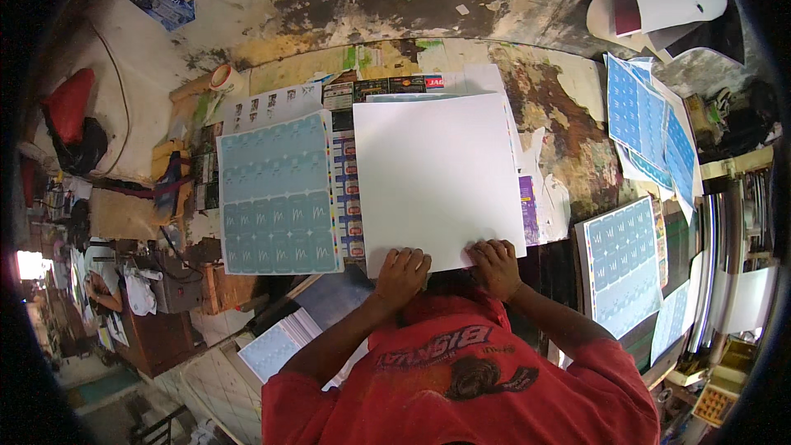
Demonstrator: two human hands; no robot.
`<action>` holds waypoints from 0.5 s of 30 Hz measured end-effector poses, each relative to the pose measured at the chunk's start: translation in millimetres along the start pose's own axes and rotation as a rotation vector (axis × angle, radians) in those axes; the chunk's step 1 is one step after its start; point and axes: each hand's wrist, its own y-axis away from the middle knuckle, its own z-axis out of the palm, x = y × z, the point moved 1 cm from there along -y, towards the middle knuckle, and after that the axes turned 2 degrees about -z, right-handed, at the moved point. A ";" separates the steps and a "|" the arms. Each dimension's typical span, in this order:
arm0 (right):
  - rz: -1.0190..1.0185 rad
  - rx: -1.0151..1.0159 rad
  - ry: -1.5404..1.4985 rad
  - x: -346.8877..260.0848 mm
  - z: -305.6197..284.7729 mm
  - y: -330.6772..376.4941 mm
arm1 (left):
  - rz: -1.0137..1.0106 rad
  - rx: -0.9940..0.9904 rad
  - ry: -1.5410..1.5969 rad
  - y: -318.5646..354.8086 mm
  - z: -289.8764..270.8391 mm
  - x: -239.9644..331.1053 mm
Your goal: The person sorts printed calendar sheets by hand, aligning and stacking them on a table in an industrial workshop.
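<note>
A large blank white paper sheet (441, 181) lies in front of me on the worktable, with a bluish edge of another sheet showing beneath its far side. My left hand (403, 274) grips the near edge toward its left corner, fingers curled on top. At the near right corner my right hand (494, 265) is closed on the same edge in a similar way. Both thumbs are hidden, so how many sheets lie between the fingers cannot be made out. To the left rests a stack of pale blue-green printed sheets (278, 198), with rows of rounded cards on it.
More blue printed sheets (638, 115) lie at the far right, and another printed stack (618, 255) stands nearer on the right. A tape roll (221, 77) sits at the back left. Printed sheets (280, 346) also lie low by my left arm. Someone stands at the far left.
</note>
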 end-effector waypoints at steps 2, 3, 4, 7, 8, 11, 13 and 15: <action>0.015 0.058 0.023 -3.6 -4.3 -1.3 | 0.016 0.034 -0.026 -5.7 -6.6 -1.5; 0.019 0.095 0.017 -8.2 -13.9 -5.7 | 0.006 0.037 -0.033 -6.1 -11.1 -1.6; 0.024 0.132 0.011 -11.8 -24.3 -11.0 | -0.003 0.039 -0.038 -8.0 -16.3 -2.5; 0.060 0.162 0.024 -13.9 -59.6 -32.0 | -0.109 0.052 0.046 -29.8 -49.1 -7.1; 0.047 0.187 0.054 -6.5 -64.4 -39.5 | -0.101 0.061 0.008 -41.2 -64.6 -13.2; 0.001 0.198 0.111 18.2 -97.9 -85.2 | -0.076 0.099 0.084 -90.1 -85.7 -43.7; -0.063 0.162 0.141 36.8 -114.7 -127.3 | -0.037 0.040 0.063 -128.8 -84.4 -73.0; -0.028 0.096 0.077 58.7 -110.1 -167.6 | -0.078 -0.090 0.099 -157.5 -77.4 -103.0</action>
